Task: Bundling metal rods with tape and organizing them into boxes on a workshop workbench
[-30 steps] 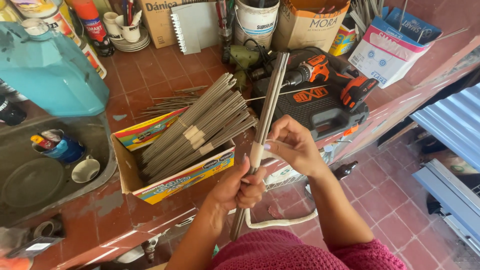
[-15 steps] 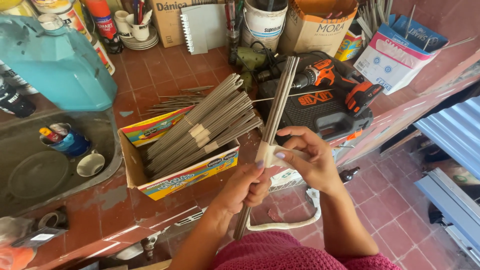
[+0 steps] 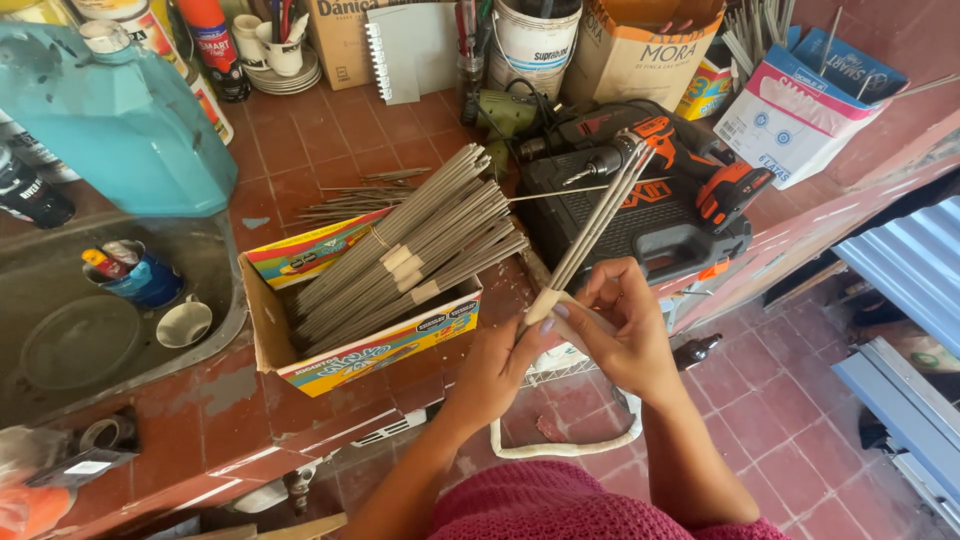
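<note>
While our left hand (image 3: pixel 497 365) clamps the bundle of thin grey rods (image 3: pixel 590 225) low, angled over the drill case (image 3: pixel 640 225), our right hand (image 3: pixel 620 325) pinches the pale tape band (image 3: pixel 545 303); we should wrap snugly, keeping rods aligned.

one drill (image 3: pixel 660 150), two buckets (image 3: pixel 535 40).

The stick bundle (image 3: pixel 598 215) has tilted further right.

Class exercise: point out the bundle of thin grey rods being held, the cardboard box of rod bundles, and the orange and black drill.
bundle of thin grey rods (image 3: pixel 598 215), head view, mid-length of the rods.
cardboard box (image 3: pixel 385 350), head view, printed front wall.
orange and black drill (image 3: pixel 730 190), head view, orange handle.
</note>
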